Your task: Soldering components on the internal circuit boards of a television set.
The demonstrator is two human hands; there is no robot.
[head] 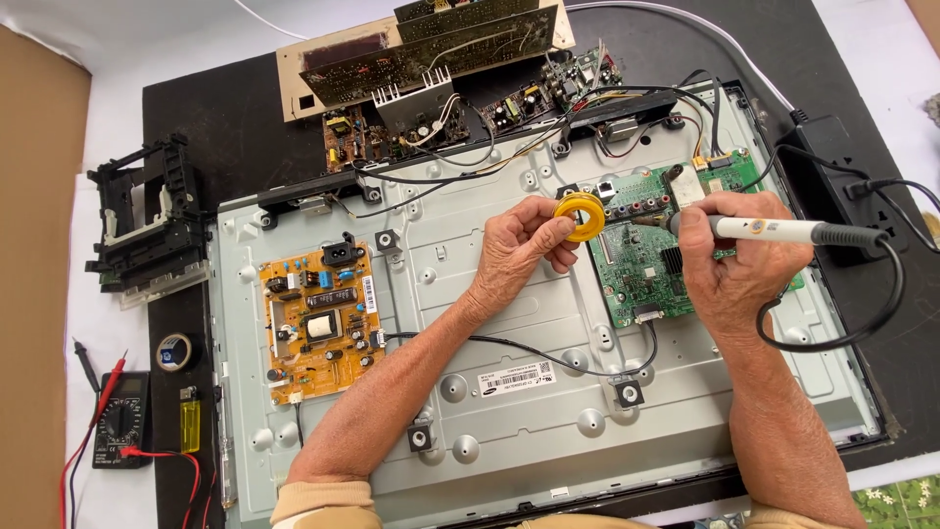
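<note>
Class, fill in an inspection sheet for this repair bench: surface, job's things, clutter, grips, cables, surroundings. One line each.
Surface: black mat on a white table, bearing an opened grey metal TV back panel.
Job's things: yellow solder reel; soldering iron, tip at the green circuit board.
Clutter: orange power board, loose circuit boards, black plastic mechanism, multimeter, yellow lighter, tape roll.
Grips: left hand pinches the reel; right hand holds the iron like a pen.
Cables: iron's black cord loops to a power strip; red meter leads.
Surroundings: cardboard at left.
</note>
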